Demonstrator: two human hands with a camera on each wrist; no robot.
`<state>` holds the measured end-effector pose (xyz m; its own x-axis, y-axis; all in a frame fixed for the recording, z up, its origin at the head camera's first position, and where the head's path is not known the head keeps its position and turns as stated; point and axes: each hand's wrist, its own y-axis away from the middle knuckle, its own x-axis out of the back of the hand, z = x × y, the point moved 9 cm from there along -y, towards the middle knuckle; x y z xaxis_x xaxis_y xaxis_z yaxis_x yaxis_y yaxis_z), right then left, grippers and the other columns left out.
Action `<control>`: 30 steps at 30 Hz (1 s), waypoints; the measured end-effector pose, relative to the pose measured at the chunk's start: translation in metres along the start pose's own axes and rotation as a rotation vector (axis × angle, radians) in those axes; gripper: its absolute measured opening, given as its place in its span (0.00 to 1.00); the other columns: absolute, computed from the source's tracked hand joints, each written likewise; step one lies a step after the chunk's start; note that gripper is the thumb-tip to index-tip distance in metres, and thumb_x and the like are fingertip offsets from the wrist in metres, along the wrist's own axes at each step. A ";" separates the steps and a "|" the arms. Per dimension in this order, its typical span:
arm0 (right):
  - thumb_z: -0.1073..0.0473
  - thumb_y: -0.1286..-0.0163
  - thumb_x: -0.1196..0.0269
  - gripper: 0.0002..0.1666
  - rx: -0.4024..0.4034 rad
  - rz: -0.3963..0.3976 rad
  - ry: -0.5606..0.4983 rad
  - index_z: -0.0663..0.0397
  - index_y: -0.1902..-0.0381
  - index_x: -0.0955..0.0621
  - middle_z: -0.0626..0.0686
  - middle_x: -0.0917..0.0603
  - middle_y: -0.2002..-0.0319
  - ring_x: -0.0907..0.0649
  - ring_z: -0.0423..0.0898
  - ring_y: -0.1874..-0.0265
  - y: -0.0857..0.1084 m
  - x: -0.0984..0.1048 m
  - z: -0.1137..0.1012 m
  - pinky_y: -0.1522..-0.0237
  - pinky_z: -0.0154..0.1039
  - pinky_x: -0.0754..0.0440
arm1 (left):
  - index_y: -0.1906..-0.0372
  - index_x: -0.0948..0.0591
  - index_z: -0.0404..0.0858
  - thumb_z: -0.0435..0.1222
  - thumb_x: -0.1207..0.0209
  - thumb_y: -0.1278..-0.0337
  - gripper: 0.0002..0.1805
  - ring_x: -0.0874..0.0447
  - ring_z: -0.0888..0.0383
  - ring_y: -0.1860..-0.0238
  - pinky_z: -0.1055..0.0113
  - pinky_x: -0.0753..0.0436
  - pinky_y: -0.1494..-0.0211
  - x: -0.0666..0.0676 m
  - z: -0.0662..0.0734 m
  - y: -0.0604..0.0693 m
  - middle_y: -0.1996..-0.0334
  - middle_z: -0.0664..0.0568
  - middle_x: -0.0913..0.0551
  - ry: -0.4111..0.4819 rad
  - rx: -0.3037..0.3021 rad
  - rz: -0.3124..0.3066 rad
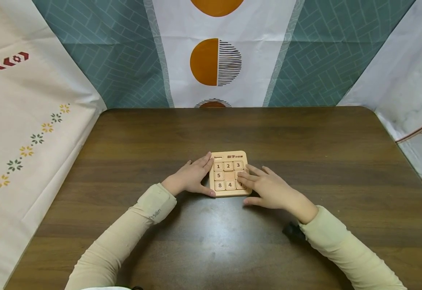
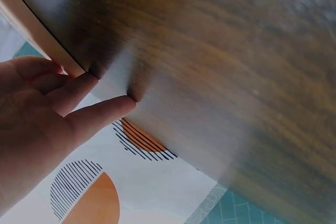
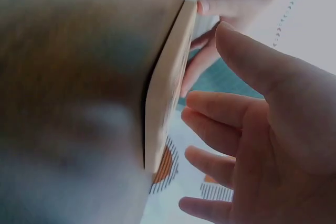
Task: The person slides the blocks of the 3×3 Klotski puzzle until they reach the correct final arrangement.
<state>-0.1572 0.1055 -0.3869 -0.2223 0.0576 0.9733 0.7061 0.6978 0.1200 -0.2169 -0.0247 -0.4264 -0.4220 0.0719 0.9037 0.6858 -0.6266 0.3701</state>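
Observation:
A wooden number slide puzzle lies flat on the table. Its top row reads 1, 2, 3. A 5 tile is at the left of the middle row, beside a bare slot in the centre; 8 and 4 show below. My left hand rests along the puzzle's left edge, thumb at the near corner, other fingers straight towards the far corner. From the right, my right hand reaches over the puzzle, its extended fingertips on the right-hand tiles, partly covering them. In the right wrist view its thumb is apart from the board.
The brown wooden table extends around the puzzle. Behind it hangs a green and white cloth with orange half circles. A small dark object sits under the right wrist. Pale sleeves cover both forearms.

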 end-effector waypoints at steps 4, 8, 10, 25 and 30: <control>0.39 0.41 0.40 0.41 0.001 0.006 0.008 0.56 0.36 0.32 0.54 0.33 0.36 0.43 0.57 0.34 -0.006 0.002 0.000 0.42 0.63 0.44 | 0.30 0.56 0.33 0.67 0.43 0.60 0.61 0.59 0.50 0.30 0.43 0.47 0.37 0.000 0.000 0.000 0.29 0.42 0.65 0.003 0.002 0.001; 0.38 0.40 0.42 0.42 0.045 -0.018 -0.005 0.54 0.34 0.35 0.52 0.35 0.35 0.45 0.55 0.33 -0.022 -0.001 -0.011 0.41 0.63 0.45 | 0.30 0.56 0.33 0.67 0.43 0.60 0.61 0.59 0.50 0.30 0.43 0.46 0.37 0.001 0.000 0.000 0.29 0.42 0.64 0.009 0.002 0.003; 0.37 0.39 0.43 0.42 0.065 -0.042 -0.013 0.53 0.33 0.36 0.51 0.37 0.34 0.45 0.55 0.33 -0.030 -0.004 -0.015 0.41 0.62 0.47 | 0.30 0.56 0.33 0.66 0.43 0.60 0.61 0.60 0.50 0.30 0.43 0.46 0.37 0.001 0.001 0.000 0.29 0.42 0.64 0.012 0.002 0.003; 0.36 0.41 0.42 0.41 0.071 -0.074 0.008 0.52 0.35 0.33 0.52 0.34 0.35 0.44 0.55 0.33 -0.020 -0.003 -0.010 0.41 0.63 0.47 | 0.30 0.56 0.33 0.66 0.43 0.60 0.62 0.60 0.50 0.30 0.43 0.47 0.37 0.002 0.001 0.001 0.29 0.42 0.65 0.004 0.014 0.000; 0.35 0.41 0.43 0.42 0.142 -0.096 0.042 0.50 0.35 0.34 0.50 0.35 0.35 0.45 0.54 0.33 -0.026 -0.010 -0.025 0.40 0.62 0.46 | 0.30 0.56 0.33 0.66 0.43 0.60 0.62 0.60 0.49 0.30 0.43 0.47 0.37 0.002 0.002 0.001 0.29 0.42 0.65 0.012 0.015 -0.003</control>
<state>-0.1566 0.0687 -0.3948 -0.2535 -0.0420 0.9664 0.5803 0.7927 0.1866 -0.2154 -0.0240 -0.4240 -0.4308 0.0640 0.9002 0.6933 -0.6151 0.3755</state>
